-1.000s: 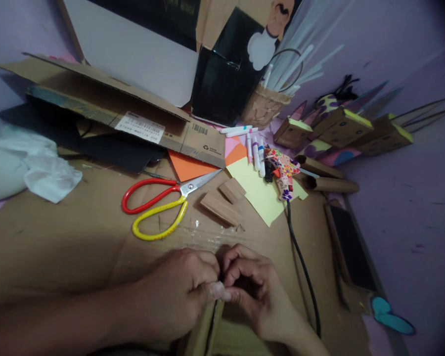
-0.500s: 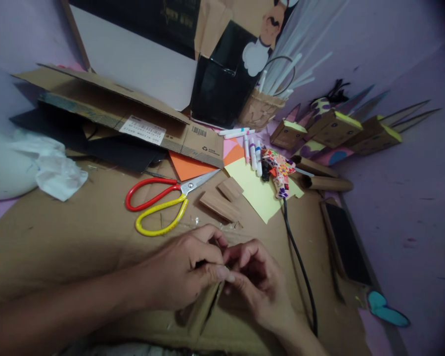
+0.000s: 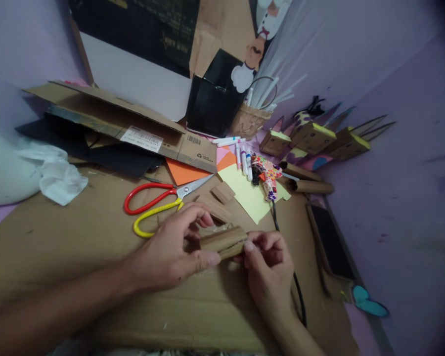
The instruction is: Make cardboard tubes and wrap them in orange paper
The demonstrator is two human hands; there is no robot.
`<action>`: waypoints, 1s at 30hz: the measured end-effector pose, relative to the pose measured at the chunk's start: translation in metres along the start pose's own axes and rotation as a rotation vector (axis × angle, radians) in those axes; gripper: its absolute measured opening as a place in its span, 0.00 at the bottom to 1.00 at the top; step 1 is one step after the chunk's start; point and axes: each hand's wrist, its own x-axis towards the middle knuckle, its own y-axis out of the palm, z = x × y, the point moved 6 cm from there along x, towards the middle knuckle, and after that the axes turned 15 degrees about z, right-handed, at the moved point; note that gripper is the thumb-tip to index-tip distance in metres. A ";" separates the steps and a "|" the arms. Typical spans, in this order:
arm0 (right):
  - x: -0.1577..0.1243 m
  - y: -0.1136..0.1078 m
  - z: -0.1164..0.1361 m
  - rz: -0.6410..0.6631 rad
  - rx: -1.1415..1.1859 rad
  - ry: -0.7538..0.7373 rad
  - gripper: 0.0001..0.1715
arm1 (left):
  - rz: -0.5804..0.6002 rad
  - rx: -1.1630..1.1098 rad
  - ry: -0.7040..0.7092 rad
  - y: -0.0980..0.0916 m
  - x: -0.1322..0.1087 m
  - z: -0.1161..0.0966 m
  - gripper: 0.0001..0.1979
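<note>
Both my hands hold a small rolled cardboard tube just above a large brown cardboard sheet. My left hand grips the tube's left end with thumb below and fingers curled over it. My right hand pinches the tube's right end with its fingertips. The tube lies nearly level, tilted slightly up to the right. Scissors with one red and one yellow handle lie just beyond my left hand, beside folded cardboard pieces.
A patterned glue gun with a black cord lies on yellow paper near markers. Flattened boxes, a black bag, cardboard blocks, rolled tubes, a phone and white tissue surround the sheet.
The hands have lifted and turned the cardboard piece from pointing toward me to lying sideways between them. The camera view has tilted, shifting the scene down and left.
</note>
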 end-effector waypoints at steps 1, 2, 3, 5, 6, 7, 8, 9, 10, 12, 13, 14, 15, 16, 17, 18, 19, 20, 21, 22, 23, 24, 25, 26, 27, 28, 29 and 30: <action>0.001 -0.004 -0.001 -0.052 0.021 -0.016 0.17 | -0.026 0.005 0.024 0.001 -0.001 -0.001 0.16; 0.001 -0.006 -0.001 -0.080 0.039 -0.028 0.16 | -0.046 -0.005 0.034 0.003 -0.001 0.000 0.16; 0.002 -0.007 -0.002 -0.094 0.053 -0.035 0.16 | -0.063 -0.038 0.028 0.006 -0.002 0.003 0.16; 0.002 -0.006 -0.003 -0.094 0.069 -0.039 0.15 | -0.088 -0.157 -0.010 0.012 0.000 0.012 0.18; 0.002 -0.005 -0.003 -0.080 0.068 -0.030 0.15 | -0.101 -0.221 -0.024 0.014 0.000 0.017 0.21; 0.002 -0.002 -0.004 -0.060 0.059 -0.015 0.14 | -0.115 -0.274 -0.024 0.016 0.001 0.020 0.22; 0.001 0.000 -0.005 -0.037 0.043 0.004 0.12 | -0.130 -0.313 -0.010 0.016 0.002 0.022 0.23; 0.000 0.002 -0.006 -0.016 0.021 0.021 0.11 | -0.153 -0.340 0.016 0.015 0.002 0.022 0.24; -0.001 0.004 -0.007 0.000 -0.008 0.033 0.11 | -0.177 -0.354 0.048 0.012 0.002 0.022 0.24; -0.003 0.007 -0.006 0.035 -0.093 0.045 0.14 | -0.190 -0.352 0.088 0.008 0.002 0.021 0.23; -0.003 0.008 -0.005 0.061 -0.149 0.042 0.14 | -0.183 -0.340 0.086 0.007 0.001 0.022 0.22; -0.004 0.009 -0.003 0.096 -0.214 0.030 0.13 | -0.170 -0.320 0.070 0.006 0.001 0.022 0.21; -0.004 0.010 0.000 0.143 -0.283 0.004 0.12 | -0.152 -0.292 0.045 0.005 0.000 0.023 0.20; -0.004 0.012 0.004 0.195 -0.350 -0.034 0.11 | -0.131 -0.262 0.018 0.003 0.000 0.023 0.19; -0.003 0.013 0.009 0.243 -0.408 -0.076 0.12 | -0.115 -0.241 0.000 0.001 0.000 0.023 0.18; -0.003 0.013 0.014 0.278 -0.456 -0.118 0.12 | -0.096 -0.227 -0.014 -0.001 -0.001 0.022 0.18; -0.002 0.012 0.019 0.296 -0.489 -0.149 0.13 | -0.059 -0.214 -0.030 -0.003 -0.001 0.020 0.19; -0.001 0.011 0.023 0.298 -0.505 -0.165 0.14 | -0.002 -0.197 -0.049 -0.003 -0.001 0.018 0.19; 0.001 0.009 0.026 0.294 -0.499 -0.163 0.13 | 0.066 -0.167 -0.072 -0.002 -0.001 0.015 0.19; 0.003 0.008 0.027 0.296 -0.470 -0.147 0.12 | 0.141 -0.121 -0.100 0.000 -0.001 0.013 0.20; 0.004 0.009 0.027 0.311 -0.424 -0.121 0.11 | 0.216 -0.058 -0.129 0.002 -0.002 0.010 0.20; 0.006 0.011 0.026 0.340 -0.365 -0.091 0.10 | 0.283 0.014 -0.149 0.005 -0.002 0.008 0.22; 0.007 0.015 0.023 0.379 -0.309 -0.054 0.09 | 0.334 0.083 -0.156 0.008 -0.003 0.006 0.23; 0.007 0.018 0.021 0.418 -0.269 -0.022 0.09 | 0.364 0.144 -0.154 0.010 -0.003 0.004 0.24; 0.007 0.022 0.018 0.456 -0.253 0.001 0.09 | 0.384 0.190 -0.150 0.012 -0.003 0.002 0.24; 0.007 0.026 0.016 0.494 -0.263 0.012 0.10 | 0.391 0.215 -0.149 0.014 -0.002 0.002 0.24; 0.006 0.029 0.015 0.532 -0.289 0.011 0.11 | 0.384 0.214 -0.157 0.015 -0.001 0.003 0.22; 0.005 0.031 0.015 0.568 -0.321 0.003 0.12 | 0.370 0.184 -0.174 0.016 0.000 0.005 0.20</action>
